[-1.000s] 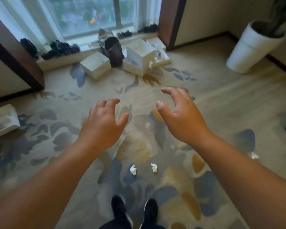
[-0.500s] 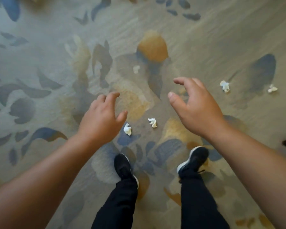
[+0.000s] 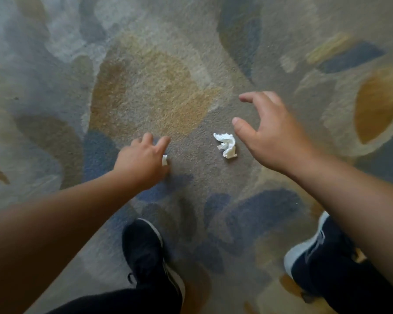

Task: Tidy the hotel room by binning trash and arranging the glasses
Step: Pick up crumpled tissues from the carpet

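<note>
Two crumpled white tissue wads lie on the patterned carpet. My left hand (image 3: 143, 158) is low over the left tissue wad (image 3: 165, 160) with its fingers stretched forward. Only a white sliver of that wad shows at the hand's right edge, and the thumb is hidden. The right tissue wad (image 3: 226, 145) lies in plain sight. My right hand (image 3: 270, 134) hovers just to its right, with thumb and fingers spread in a claw and the thumb tip a short way from the paper. No glasses or bin are in view.
My two dark shoes stand on the carpet (image 3: 145, 91) below the hands, the left shoe (image 3: 150, 257) under the left wad and the right shoe (image 3: 309, 252) at the lower right. Dark trouser legs fill the bottom edge.
The view tipped down from the window wall to the floor and came much closer. Both hands dropped to the two wads, and the left hand now covers one.
</note>
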A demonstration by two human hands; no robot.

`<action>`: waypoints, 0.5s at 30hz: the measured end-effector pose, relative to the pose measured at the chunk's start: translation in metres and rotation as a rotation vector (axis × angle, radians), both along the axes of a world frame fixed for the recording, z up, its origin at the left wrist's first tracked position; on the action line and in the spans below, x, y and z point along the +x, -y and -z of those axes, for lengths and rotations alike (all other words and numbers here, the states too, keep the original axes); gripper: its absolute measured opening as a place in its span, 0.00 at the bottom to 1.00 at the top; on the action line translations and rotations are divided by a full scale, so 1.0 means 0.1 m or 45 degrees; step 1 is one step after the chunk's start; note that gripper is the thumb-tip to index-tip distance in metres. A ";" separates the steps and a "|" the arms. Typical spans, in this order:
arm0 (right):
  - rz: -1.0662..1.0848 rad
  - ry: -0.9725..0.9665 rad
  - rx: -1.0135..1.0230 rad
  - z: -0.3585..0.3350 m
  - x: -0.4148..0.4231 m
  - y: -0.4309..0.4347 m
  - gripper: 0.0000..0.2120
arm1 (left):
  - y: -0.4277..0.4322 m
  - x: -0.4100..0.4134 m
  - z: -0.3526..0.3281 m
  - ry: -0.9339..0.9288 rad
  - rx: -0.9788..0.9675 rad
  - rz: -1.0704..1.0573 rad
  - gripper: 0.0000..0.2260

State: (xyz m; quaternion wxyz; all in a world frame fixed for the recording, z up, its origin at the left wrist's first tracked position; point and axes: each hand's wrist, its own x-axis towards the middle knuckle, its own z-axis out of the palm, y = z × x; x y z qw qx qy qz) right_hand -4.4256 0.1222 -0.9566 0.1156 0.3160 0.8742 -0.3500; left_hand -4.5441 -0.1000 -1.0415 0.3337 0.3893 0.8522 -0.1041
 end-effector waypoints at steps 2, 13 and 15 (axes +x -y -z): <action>-0.008 -0.003 0.006 0.23 -0.04 0.01 0.23 | 0.04 0.00 0.23 -0.003 -0.034 0.047 0.28; -0.023 -0.125 0.054 0.39 -0.26 -0.08 0.23 | 0.04 0.10 0.51 0.127 0.131 0.101 0.10; -0.016 -0.138 0.065 0.34 -0.27 -0.10 0.23 | -0.12 0.07 0.44 0.131 0.242 0.132 0.09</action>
